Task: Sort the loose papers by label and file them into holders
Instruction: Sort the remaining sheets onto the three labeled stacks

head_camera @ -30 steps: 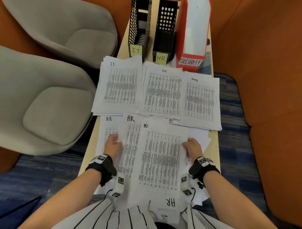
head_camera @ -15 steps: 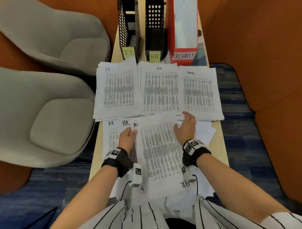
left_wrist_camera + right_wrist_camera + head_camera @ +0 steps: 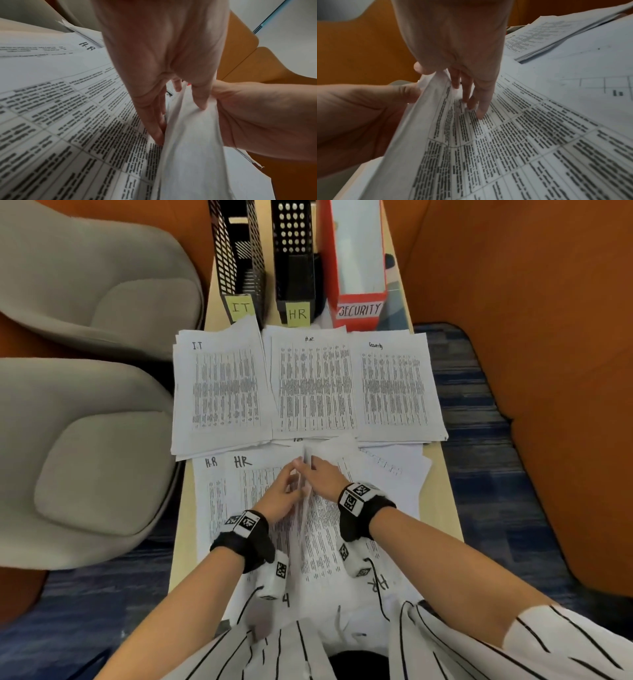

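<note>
Now both hands pinch one sheet [image 3: 306,474] upright: left hand [image 3: 279,497], right hand [image 3: 322,474]. Loose papers [image 3: 246,484] lie underneath on the worktop [image 3: 445,501].

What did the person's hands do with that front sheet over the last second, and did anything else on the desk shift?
Both hands came together from the sheet's sides to its middle. The left hand and right hand now pinch the sheet up into a ridge, lifting it off the loose papers. The three sorted piles and the holders stayed as they were.
</note>
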Available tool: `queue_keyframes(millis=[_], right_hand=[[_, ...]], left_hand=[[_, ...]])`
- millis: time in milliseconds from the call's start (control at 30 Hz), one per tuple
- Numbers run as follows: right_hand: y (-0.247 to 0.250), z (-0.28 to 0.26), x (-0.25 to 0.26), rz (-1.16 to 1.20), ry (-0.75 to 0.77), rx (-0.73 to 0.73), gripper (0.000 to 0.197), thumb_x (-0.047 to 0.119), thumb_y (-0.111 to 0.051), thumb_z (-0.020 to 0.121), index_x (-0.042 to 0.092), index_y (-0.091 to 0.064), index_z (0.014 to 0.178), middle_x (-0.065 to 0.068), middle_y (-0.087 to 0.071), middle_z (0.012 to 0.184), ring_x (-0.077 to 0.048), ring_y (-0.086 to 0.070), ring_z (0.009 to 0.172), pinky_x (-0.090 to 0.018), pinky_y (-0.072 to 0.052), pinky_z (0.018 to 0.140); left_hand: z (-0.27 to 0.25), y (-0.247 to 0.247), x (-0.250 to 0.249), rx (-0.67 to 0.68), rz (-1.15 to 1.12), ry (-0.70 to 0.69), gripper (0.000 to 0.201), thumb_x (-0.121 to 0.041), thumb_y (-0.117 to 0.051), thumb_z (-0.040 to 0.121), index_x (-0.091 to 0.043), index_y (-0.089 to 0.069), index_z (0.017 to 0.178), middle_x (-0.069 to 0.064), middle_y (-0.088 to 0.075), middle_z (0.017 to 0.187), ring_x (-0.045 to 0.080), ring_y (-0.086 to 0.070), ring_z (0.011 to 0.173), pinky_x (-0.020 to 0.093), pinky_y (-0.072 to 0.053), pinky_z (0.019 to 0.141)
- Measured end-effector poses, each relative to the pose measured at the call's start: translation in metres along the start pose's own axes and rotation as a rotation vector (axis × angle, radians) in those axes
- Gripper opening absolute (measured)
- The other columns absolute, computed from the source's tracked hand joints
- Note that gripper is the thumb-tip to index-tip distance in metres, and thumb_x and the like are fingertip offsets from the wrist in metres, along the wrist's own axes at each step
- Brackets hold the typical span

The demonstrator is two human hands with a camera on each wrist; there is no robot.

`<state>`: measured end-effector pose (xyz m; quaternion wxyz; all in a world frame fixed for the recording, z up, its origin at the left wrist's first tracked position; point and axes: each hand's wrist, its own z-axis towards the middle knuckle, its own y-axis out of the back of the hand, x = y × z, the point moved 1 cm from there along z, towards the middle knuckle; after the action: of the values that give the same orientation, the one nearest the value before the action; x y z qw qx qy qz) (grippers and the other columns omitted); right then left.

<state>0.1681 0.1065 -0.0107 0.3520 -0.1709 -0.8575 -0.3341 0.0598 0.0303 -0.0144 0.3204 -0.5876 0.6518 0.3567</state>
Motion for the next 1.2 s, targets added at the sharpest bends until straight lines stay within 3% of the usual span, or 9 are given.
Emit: queue_keyframes(millis=[133, 267, 367, 433, 533, 700, 967, 1100, 1200], right_hand=[[0.006, -0.001, -0.012, 0.001, -0.071, -0.013, 0.036, 0.042, -0.041, 0.101, 0.015, -0.065, 0.102, -0.004, -0.064, 0.091, -0.022, -0.062, 0.088, -0.029, -0.044, 0.076], [0.049, -0.018, 0.017, 0.208, -0.193, -0.354, 0.043, 0.025, -0.041, 0.103, -0.004, -0.046, 0.134, -0.016, -0.056, 0.128, -0.029, -0.056, 0.115, -0.028, -0.042, 0.094], [0.096, -0.036, 0.06, 0.192, 0.105, -0.726, 0.023, 0.021, -0.041, 0.103, 0.005, -0.057, 0.098, 0.003, -0.053, 0.072, -0.008, -0.049, 0.06, -0.021, -0.038, 0.057], [0.114, -0.047, 0.084, 0.142, 0.375, -0.851, 0.023, 0.021, -0.044, 0.101, 0.005, -0.06, 0.098, 0.0, -0.055, 0.07, -0.014, -0.052, 0.06, -0.018, -0.038, 0.054], [0.112, -0.051, 0.101, -0.068, 0.733, -0.765, 0.025, 0.014, -0.053, 0.095, 0.001, -0.064, 0.114, -0.012, -0.068, 0.099, -0.025, -0.065, 0.091, -0.031, -0.055, 0.079], [0.041, -0.057, 0.069, -0.615, 1.157, -0.214, 0.037, 0.005, -0.048, 0.084, 0.019, -0.07, 0.11, -0.002, -0.068, 0.118, -0.023, -0.059, 0.114, -0.042, -0.036, 0.106], [-0.015, -0.068, -0.055, -0.985, 0.769, 0.617, 0.037, 0.039, -0.055, 0.083, 0.022, -0.07, 0.112, -0.004, -0.058, 0.135, -0.028, -0.042, 0.135, -0.049, -0.028, 0.113], [0.002, -0.068, -0.035, -0.592, 0.487, 0.458, 0.062, 0.076, -0.033, 0.083, 0.031, -0.06, 0.117, 0.004, -0.069, 0.109, -0.015, -0.063, 0.1, -0.041, -0.05, 0.095], [0.034, -0.044, -0.006, -0.302, 0.397, -0.092, 0.051, 0.059, -0.051, 0.088, 0.021, -0.052, 0.122, 0.003, -0.054, 0.122, -0.009, -0.055, 0.104, -0.04, -0.052, 0.095]], left_hand=[[0.01, 0.006, 0.01, -0.139, 0.02, 0.011, 0.037, -0.006, -0.05, 0.094, -0.018, -0.047, 0.129, -0.004, -0.058, 0.12, 0.015, -0.056, 0.113, 0.03, -0.045, 0.096], [0.017, 0.034, 0.033, -0.285, -0.061, 0.174, 0.025, -0.008, -0.049, 0.091, -0.009, -0.059, 0.114, 0.008, -0.067, 0.11, 0.03, -0.064, 0.103, 0.045, -0.051, 0.093], [0.015, 0.054, 0.038, -0.279, -0.026, 0.228, 0.017, -0.006, -0.048, 0.094, -0.006, -0.055, 0.109, 0.013, -0.065, 0.103, 0.031, -0.061, 0.095, 0.045, -0.05, 0.09], [0.01, 0.064, 0.034, -0.325, -0.007, 0.251, 0.015, -0.004, -0.049, 0.093, -0.005, -0.054, 0.107, 0.018, -0.063, 0.104, 0.032, -0.061, 0.095, 0.051, -0.051, 0.09], [0.007, 0.073, 0.025, -0.369, -0.12, 0.222, 0.019, 0.002, -0.052, 0.09, -0.008, -0.06, 0.104, 0.011, -0.068, 0.095, 0.031, -0.065, 0.089, 0.039, -0.055, 0.076], [-0.015, 0.081, -0.003, -0.238, -0.139, 0.21, 0.045, -0.028, -0.083, 0.06, -0.011, -0.069, 0.099, 0.019, -0.069, 0.108, 0.021, -0.065, 0.091, 0.031, -0.053, 0.08], [-0.018, 0.107, 0.018, -0.346, 0.036, 0.193, 0.036, 0.002, -0.039, 0.093, -0.011, -0.059, 0.119, 0.01, -0.066, 0.109, 0.022, -0.06, 0.088, 0.036, -0.049, 0.083], [-0.02, 0.113, 0.0, -0.519, 0.098, -0.049, 0.037, 0.002, -0.037, 0.093, -0.014, -0.056, 0.121, 0.006, -0.06, 0.113, 0.017, -0.053, 0.099, 0.029, -0.043, 0.086], [-0.02, 0.131, -0.03, -0.675, 0.092, -0.131, 0.026, -0.002, -0.038, 0.091, -0.009, -0.061, 0.1, 0.01, -0.06, 0.096, 0.02, -0.053, 0.089, 0.032, -0.042, 0.079]])
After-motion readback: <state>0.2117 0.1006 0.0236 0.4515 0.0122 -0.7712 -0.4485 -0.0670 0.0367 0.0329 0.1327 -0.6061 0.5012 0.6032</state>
